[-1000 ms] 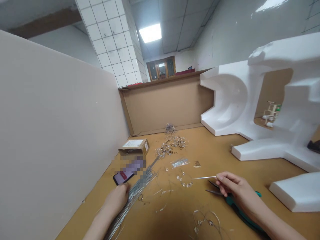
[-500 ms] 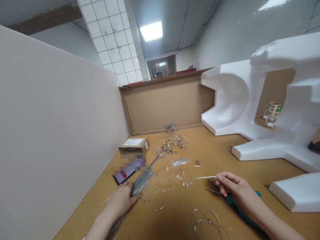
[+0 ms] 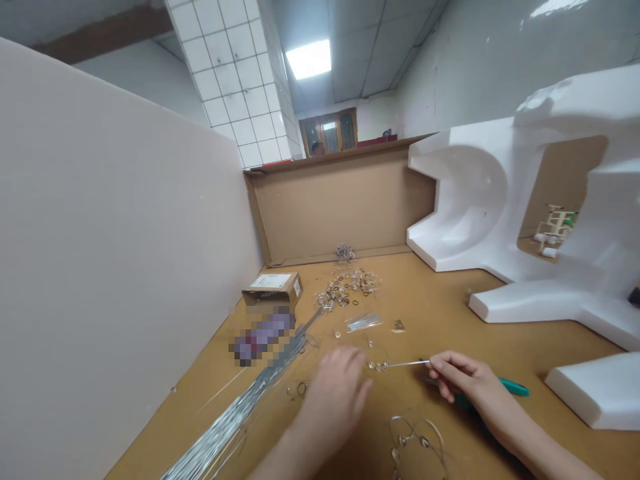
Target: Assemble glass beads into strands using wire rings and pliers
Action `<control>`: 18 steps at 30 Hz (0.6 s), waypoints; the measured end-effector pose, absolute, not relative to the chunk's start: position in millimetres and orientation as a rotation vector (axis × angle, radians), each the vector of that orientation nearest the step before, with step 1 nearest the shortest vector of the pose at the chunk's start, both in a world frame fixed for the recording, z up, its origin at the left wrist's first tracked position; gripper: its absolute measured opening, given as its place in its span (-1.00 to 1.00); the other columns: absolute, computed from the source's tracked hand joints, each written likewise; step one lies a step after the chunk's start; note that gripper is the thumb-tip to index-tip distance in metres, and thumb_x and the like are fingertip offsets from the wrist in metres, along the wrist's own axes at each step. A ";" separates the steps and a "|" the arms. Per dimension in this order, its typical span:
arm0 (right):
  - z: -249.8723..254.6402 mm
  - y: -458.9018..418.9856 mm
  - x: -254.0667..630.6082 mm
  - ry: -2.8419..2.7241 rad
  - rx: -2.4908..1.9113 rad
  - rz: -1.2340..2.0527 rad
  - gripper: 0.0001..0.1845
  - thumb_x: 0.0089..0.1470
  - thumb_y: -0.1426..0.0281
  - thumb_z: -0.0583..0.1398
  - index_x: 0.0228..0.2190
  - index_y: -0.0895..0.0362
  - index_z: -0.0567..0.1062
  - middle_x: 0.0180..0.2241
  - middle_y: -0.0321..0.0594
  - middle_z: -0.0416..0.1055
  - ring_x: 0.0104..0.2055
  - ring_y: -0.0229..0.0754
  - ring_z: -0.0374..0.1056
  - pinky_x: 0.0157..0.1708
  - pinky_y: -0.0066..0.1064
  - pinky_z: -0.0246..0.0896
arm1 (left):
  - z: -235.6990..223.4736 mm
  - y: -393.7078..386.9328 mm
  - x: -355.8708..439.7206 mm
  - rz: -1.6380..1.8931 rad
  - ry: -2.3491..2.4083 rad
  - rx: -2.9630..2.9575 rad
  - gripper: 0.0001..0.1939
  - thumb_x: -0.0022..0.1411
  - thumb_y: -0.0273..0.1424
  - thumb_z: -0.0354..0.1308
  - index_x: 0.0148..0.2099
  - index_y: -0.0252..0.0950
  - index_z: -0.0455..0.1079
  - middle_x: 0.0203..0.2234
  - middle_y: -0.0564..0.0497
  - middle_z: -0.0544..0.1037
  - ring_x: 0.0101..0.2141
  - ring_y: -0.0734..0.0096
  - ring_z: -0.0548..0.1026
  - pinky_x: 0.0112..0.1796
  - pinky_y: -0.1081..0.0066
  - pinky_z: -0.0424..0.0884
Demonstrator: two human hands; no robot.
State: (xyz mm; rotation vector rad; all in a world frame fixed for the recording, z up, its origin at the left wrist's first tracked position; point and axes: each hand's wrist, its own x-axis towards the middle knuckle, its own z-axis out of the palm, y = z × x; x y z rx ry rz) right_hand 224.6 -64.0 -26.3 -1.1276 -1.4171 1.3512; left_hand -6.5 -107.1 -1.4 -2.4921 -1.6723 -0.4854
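My right hand (image 3: pixel 463 377) pinches the end of a thin, straight silvery wire (image 3: pixel 407 363), which points left toward several small clear beads (image 3: pixel 379 366). Under that hand lie pliers with teal handles (image 3: pixel 515 387), mostly covered. My left hand (image 3: pixel 340 383) is over the table just left of the beads. Its fingers are smeared by motion, so whether they hold anything is unclear. A long bundle of silvery wires (image 3: pixel 235 407) lies to its left. In front of my hands rests a loop of wire with beads (image 3: pixel 424 441).
A pile of clear beads and rings (image 3: pixel 347 290) lies farther back, near short silvery rods (image 3: pixel 364 323). A small cardboard box (image 3: pixel 273 288) and a pixelated flat object (image 3: pixel 265 333) are at left. White foam packing (image 3: pixel 465 193) stands at right, a cardboard panel (image 3: pixel 330 207) behind.
My left hand has left the wire bundle and moved right, close to the beads. My right hand still pinches the wire and has barely moved. The view has shifted slightly.
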 end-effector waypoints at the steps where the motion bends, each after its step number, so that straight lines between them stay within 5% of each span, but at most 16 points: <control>1: -26.7 -64.1 224.5 -1.403 -1.119 1.357 -0.65 -0.15 0.09 0.15 -0.61 0.14 0.39 -0.72 -0.36 0.25 -0.64 -0.32 0.14 -0.57 -0.47 0.04 | -4.3 -105.2 8.4 -0.441 -1.609 -2.547 -0.66 0.21 -0.32 -0.14 0.03 -0.23 0.14 -0.08 -0.06 0.35 -0.07 0.25 0.26 -0.04 0.29 0.16; 8: -38.1 -53.5 230.0 -1.380 -1.177 1.305 -0.63 -0.16 0.08 0.16 -0.58 0.15 0.42 -0.72 -0.34 0.26 -0.64 -0.31 0.16 -0.61 -0.47 0.08 | -31.6 -77.1 36.0 -0.024 -1.627 -2.640 -0.68 0.03 -0.62 -0.09 -0.12 -0.33 0.18 -0.35 -0.12 0.46 -0.37 0.25 0.44 -0.41 0.36 0.34; 13: -42.5 -58.7 222.1 -1.466 -1.284 0.749 -0.55 -0.15 0.15 0.16 -0.19 0.09 0.36 -0.31 -0.15 0.40 -0.32 -0.11 0.32 -0.35 -0.31 0.23 | -39.8 -61.9 24.9 0.001 -1.768 -2.573 -0.72 0.06 -0.63 -0.12 -0.16 -0.35 0.21 -0.41 -0.17 0.49 -0.41 0.21 0.48 -0.44 0.35 0.34; 18: -33.1 -94.7 170.6 -2.154 -0.987 0.532 -0.72 0.03 0.40 0.02 -0.20 0.03 0.39 -0.21 -0.16 0.38 -0.17 -0.14 0.30 -0.16 -0.30 0.20 | -42.5 -27.8 29.3 -0.015 -1.926 -2.490 -0.74 0.09 -0.57 -0.10 -0.14 -0.37 0.23 -0.39 -0.22 0.51 -0.33 0.14 0.49 -0.37 0.29 0.35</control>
